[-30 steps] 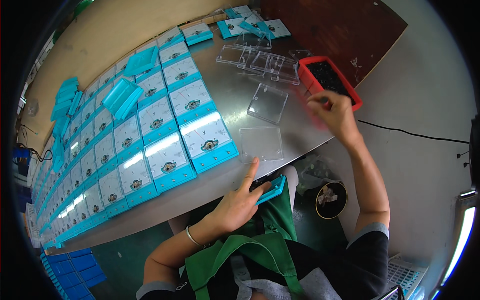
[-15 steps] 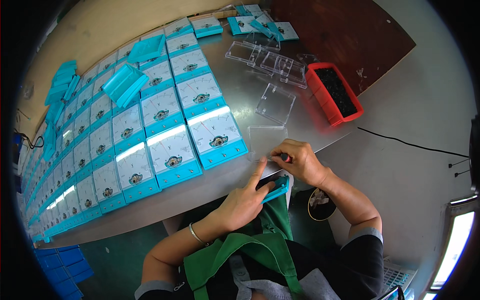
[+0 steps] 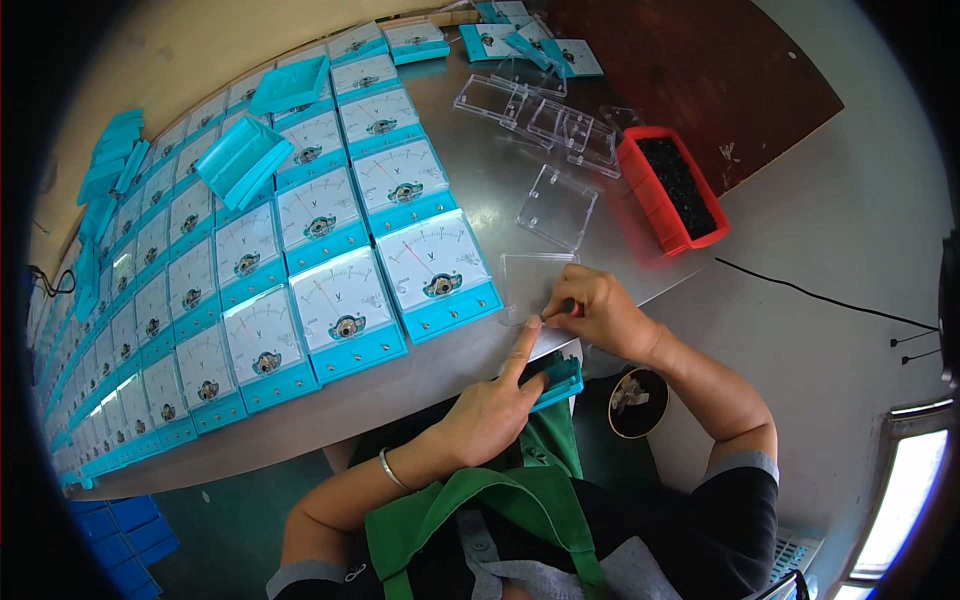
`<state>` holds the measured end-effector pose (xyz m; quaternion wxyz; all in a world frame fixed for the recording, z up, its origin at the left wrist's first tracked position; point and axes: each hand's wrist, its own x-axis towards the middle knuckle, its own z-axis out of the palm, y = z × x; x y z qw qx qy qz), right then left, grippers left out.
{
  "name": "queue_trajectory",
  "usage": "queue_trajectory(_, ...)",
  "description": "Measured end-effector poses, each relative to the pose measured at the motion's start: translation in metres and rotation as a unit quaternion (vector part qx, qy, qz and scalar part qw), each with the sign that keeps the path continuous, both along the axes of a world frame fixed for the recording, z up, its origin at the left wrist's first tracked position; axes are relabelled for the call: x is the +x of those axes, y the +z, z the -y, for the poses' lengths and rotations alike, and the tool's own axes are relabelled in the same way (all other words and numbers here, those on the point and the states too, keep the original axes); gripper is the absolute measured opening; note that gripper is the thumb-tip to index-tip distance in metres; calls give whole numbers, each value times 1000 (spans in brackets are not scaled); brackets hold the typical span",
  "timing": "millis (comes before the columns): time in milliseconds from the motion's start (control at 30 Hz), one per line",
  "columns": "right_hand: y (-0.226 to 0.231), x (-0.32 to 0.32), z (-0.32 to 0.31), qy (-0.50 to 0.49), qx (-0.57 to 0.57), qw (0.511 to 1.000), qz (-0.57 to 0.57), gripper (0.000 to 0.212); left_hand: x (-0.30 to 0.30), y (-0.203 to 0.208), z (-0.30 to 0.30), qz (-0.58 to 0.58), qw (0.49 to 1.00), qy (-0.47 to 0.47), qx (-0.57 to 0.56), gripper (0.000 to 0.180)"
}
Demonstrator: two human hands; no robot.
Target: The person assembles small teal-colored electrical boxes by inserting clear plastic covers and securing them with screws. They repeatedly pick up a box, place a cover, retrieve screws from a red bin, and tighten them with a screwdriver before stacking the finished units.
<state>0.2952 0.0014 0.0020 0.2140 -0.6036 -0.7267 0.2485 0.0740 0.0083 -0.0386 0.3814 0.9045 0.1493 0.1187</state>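
A clear plastic cover [image 3: 527, 280] lies flat at the table's front edge. My right hand [image 3: 612, 318] is closed in a pinch over its near right corner, round a small tool with a dark and red handle [image 3: 571, 307]; the tool's tip is hidden. My left hand [image 3: 488, 418] stretches its index finger to that same near edge, touching it by the right fingertips. The left hand's other fingers are curled round a teal plastic case part [image 3: 563, 384], held just off the table edge above my lap.
Rows of teal-and-white panel meters [image 3: 345, 290] cover the table's left side, with loose teal cases [image 3: 243, 160] on top. More clear covers [image 3: 558, 207] lie beyond my hands. A red bin [image 3: 650, 190] of small black parts stands at the right. A round container [image 3: 638, 403] sits below the edge.
Both hands stay at the clear cover. The right hand has turned slightly on the tool, with its fingers shifted a little. The left index finger still rests at the cover's edge.
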Motion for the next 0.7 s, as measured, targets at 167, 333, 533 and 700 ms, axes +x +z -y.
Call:
queue_trajectory(167,29,4,-46,12,-179,976,123,28,2,0,1,-5,1000,2,-8,33)
queue_trajectory(333,28,8,-31,26,-93,995,37,40,2,1,2,-20,1000,11,2,36)
queue_trajectory(533,31,-24,-3,-150,84,881,-441,20,1,6,1,-16,1000,19,2,35)
queue_trajectory(700,14,-31,-5,-143,189,803,-547,15,3,8,2,-32,999,14,0,34)
